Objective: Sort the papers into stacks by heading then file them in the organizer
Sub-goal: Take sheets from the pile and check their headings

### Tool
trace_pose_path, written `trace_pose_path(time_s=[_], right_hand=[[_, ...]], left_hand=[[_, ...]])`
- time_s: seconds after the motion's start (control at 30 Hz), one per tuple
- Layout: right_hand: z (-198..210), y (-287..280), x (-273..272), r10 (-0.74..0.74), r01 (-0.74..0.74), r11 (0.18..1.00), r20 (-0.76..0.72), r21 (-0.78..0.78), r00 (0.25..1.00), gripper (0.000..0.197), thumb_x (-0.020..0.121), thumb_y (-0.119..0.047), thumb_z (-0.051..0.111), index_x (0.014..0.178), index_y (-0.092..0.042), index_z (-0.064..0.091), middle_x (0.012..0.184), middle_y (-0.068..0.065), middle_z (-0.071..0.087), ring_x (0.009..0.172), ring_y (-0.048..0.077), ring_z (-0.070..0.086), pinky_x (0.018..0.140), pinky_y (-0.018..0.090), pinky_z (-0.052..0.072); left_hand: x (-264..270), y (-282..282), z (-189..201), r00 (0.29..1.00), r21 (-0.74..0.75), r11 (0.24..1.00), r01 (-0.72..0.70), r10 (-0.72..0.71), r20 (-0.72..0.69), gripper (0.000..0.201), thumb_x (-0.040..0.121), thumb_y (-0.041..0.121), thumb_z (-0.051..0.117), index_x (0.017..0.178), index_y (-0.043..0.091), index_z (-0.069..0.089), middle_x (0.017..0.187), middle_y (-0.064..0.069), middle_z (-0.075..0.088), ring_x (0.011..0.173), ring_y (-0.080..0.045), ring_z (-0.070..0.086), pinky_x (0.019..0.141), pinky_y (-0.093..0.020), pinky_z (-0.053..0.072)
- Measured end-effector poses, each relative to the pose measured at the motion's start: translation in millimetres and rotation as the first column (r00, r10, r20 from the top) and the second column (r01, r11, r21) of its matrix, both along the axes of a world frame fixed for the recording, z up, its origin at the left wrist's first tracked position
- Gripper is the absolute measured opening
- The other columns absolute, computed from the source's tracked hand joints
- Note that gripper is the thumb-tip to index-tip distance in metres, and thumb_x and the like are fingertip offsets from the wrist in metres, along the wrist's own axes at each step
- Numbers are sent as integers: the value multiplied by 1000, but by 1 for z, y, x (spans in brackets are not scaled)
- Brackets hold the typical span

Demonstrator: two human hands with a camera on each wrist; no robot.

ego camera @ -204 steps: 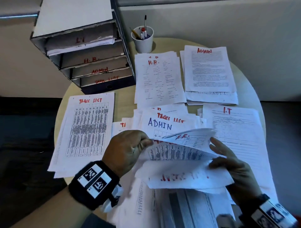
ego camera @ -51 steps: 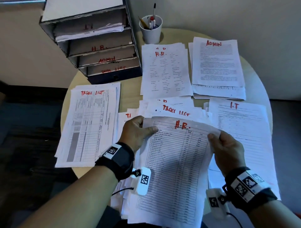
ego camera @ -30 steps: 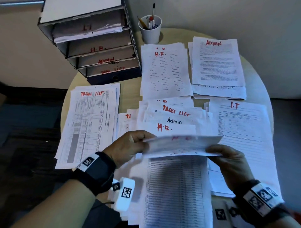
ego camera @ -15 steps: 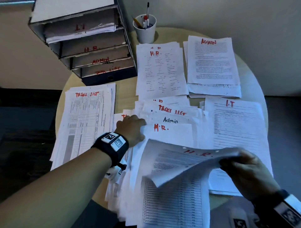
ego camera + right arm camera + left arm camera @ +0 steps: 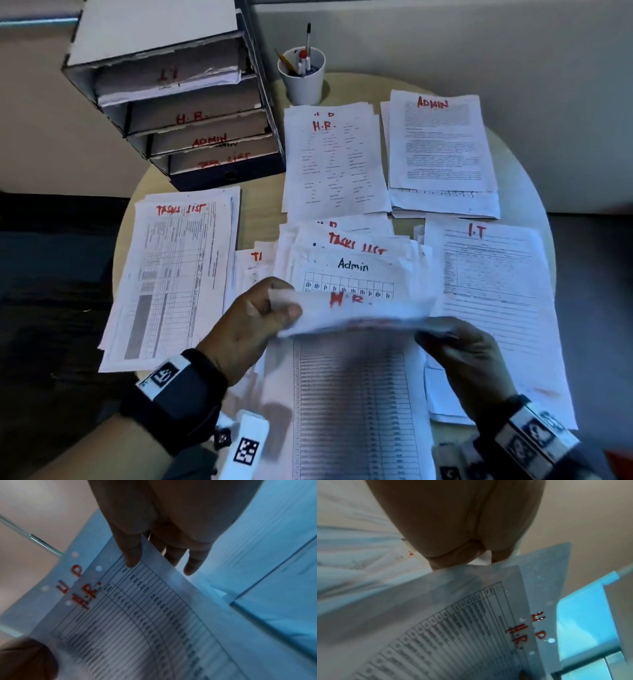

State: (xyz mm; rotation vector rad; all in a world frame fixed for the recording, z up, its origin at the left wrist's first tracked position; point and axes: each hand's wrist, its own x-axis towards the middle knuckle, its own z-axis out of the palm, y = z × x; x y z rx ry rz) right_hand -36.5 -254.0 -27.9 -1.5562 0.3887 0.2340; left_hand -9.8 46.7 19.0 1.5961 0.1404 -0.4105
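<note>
Both hands hold up H.R. sheets point(image 5: 356, 310) above the unsorted pile point(image 5: 352, 260), whose top sheet reads Admin. My left hand point(image 5: 260, 315) pinches their left corner, thumb on top; my right hand point(image 5: 455, 346) pinches the right corner. In the right wrist view the thumb lies on a table-printed H.R. sheet point(image 5: 137, 615), with a second H.R. sheet behind it; the left wrist view shows both H.R. sheets point(image 5: 471, 628). Sorted stacks lie around: Task List point(image 5: 174, 274), H.R. point(image 5: 334, 157), Admin point(image 5: 442, 144), I.T point(image 5: 493, 294). The organizer point(image 5: 191, 113) stands at the back left.
A white cup of pens point(image 5: 303, 77) stands behind the H.R. stack. The round table's edge point(image 5: 534, 192) curves close behind the Admin and I.T stacks. A printed table sheet point(image 5: 356, 404) lies below my hands. The organizer's trays read I.T, H.R., Admin and Task List.
My left hand came back from the pile with another H.R. sheet and joined the one in my right hand. Both hands now hold the sheets together; an Admin sheet is uncovered.
</note>
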Motion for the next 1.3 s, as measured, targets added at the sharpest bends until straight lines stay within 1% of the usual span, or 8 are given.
trace_pose_path(time_s=[0.13, 0.4, 0.5, 0.63, 0.77, 0.87, 1.1, 1.3], right_hand=[[-4, 8, 24, -172, 173, 985, 56, -3, 983, 10, 83, 5, 69, 86, -4, 72, 82, 3, 76, 74, 15, 66, 67, 26, 54], [-11, 14, 48, -174, 179, 983, -105, 38, 979, 54, 77, 9, 71, 119, -21, 53, 95, 8, 76, 86, 23, 74, 79, 42, 59], [-18, 12, 41, -67, 45, 988, -145, -149, 987, 42, 73, -1, 73, 109, -20, 62, 94, -1, 76, 88, 18, 72, 81, 44, 59], [-11, 18, 33, 15, -25, 943, -32, -332, 999, 29, 80, -3, 69, 99, -24, 64, 88, -12, 72, 82, 2, 67, 68, 21, 50], [-13, 12, 27, 44, -60, 984, -99, -167, 994, 35, 80, 0, 70, 105, -23, 64, 91, -1, 76, 85, 17, 72, 77, 39, 58], [-20, 2, 18, 112, -143, 966, -154, -214, 982, 19, 83, -5, 71, 95, -19, 70, 87, 0, 76, 84, 21, 72, 78, 45, 58], [2, 22, 63, -75, 65, 990, -78, -129, 994, 11, 92, -6, 61, 90, -10, 71, 81, 4, 76, 71, 19, 72, 56, 25, 54], [-5, 32, 170, -139, 135, 990, -137, -38, 981, 13, 94, -6, 59, 92, -13, 70, 99, 10, 74, 89, 31, 71, 85, 45, 57]], left_hand=[[18, -13, -13, 926, -266, 902, -341, 273, -261, 23, 79, 40, 69, 87, 18, 71, 88, -15, 60, 80, -26, 52, 69, -35, 42], [8, -33, -48, 975, 156, 981, -116, 143, -169, 22, 90, 9, 66, 110, 17, 65, 108, 3, 75, 104, -18, 70, 98, -45, 52], [20, -34, -45, 961, 58, 977, -204, 211, -178, 33, 79, 19, 67, 111, 13, 63, 108, -2, 75, 105, -23, 69, 94, -43, 53], [18, -36, -50, 953, 134, 989, -64, 100, -285, 26, 86, 11, 66, 111, 18, 61, 113, -4, 73, 105, -23, 69, 97, -46, 53], [28, -30, -52, 935, 161, 966, -201, 238, -264, 17, 87, 12, 63, 103, 18, 66, 108, -11, 74, 100, -32, 70, 95, -55, 53], [51, -29, -31, 912, -63, 937, -344, 317, -261, 24, 98, -5, 50, 117, 4, 62, 112, -17, 72, 102, -35, 70, 88, -44, 58], [105, -21, 2, 908, -119, 902, -414, 401, -119, 29, 93, 2, 62, 119, 15, 59, 117, -12, 71, 103, -26, 68, 87, -35, 55], [62, 2, -21, 998, 498, 867, -28, 48, -27, 33, 90, 36, 63, 121, 33, 55, 125, 8, 61, 109, -9, 60, 96, -32, 50]])
